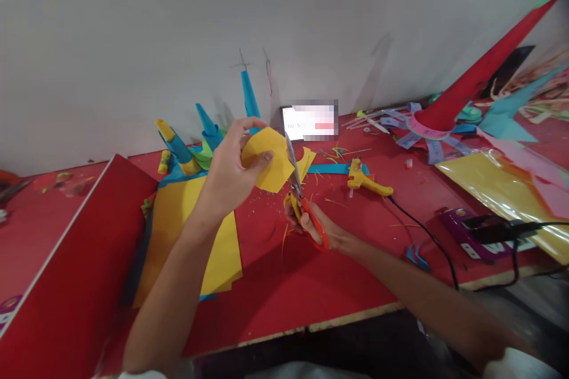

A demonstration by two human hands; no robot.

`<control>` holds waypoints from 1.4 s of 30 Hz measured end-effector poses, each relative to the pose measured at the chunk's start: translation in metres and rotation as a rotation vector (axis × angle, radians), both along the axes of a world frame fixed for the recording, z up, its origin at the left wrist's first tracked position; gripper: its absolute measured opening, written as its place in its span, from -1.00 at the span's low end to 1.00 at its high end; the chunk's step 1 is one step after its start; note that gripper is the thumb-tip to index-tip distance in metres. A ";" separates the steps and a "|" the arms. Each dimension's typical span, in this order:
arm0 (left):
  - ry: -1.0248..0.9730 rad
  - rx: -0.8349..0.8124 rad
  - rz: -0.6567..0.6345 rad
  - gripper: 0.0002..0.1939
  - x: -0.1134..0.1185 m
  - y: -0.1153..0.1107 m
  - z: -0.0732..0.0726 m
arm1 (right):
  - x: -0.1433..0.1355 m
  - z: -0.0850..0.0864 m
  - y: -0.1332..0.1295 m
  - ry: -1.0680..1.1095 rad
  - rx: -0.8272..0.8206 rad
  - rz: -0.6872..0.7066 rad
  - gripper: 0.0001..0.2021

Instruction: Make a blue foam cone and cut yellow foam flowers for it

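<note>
My left hand [237, 169] pinches a piece of yellow paper [271, 169], its edge rounded on one side, between thumb and fingers above the red table. In my right hand [311, 225] are scissors [316, 222] with orange and yellow handles, their blades pointing up along the right edge of the paper. A strip of yellow offcut [306, 164] shows just right of the blades. Below my left forearm lie stacked yellow sheets [222, 254], with blue paper peeking out under them.
A yellow glue gun [368, 182] with a black cord lies right of the scissors. A phone [310, 121] leans at the wall near blue paper cones [249, 95]. A red panel [75, 254] stands left. A red paper cone [480, 65] and purple power strip [471, 234] are right.
</note>
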State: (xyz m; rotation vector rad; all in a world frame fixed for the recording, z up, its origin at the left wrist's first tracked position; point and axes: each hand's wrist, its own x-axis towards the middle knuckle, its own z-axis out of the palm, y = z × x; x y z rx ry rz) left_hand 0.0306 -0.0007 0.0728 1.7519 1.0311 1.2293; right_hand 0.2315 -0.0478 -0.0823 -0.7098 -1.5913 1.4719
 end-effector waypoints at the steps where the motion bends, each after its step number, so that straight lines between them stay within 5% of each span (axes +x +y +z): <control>1: 0.013 0.011 0.007 -0.47 -0.001 0.000 0.000 | 0.000 0.001 0.000 -0.006 0.001 -0.010 -0.28; 11: 0.113 0.062 0.037 -0.55 0.006 -0.001 -0.003 | -0.001 0.005 0.000 -0.022 -0.019 -0.112 -0.27; 30: -0.013 0.071 0.040 -0.60 0.015 0.005 -0.020 | -0.004 0.005 -0.002 0.032 -0.119 -0.048 -0.27; 42: -0.110 0.015 0.093 -0.63 0.029 0.001 -0.030 | -0.008 0.000 -0.001 0.106 -0.024 -0.018 -0.31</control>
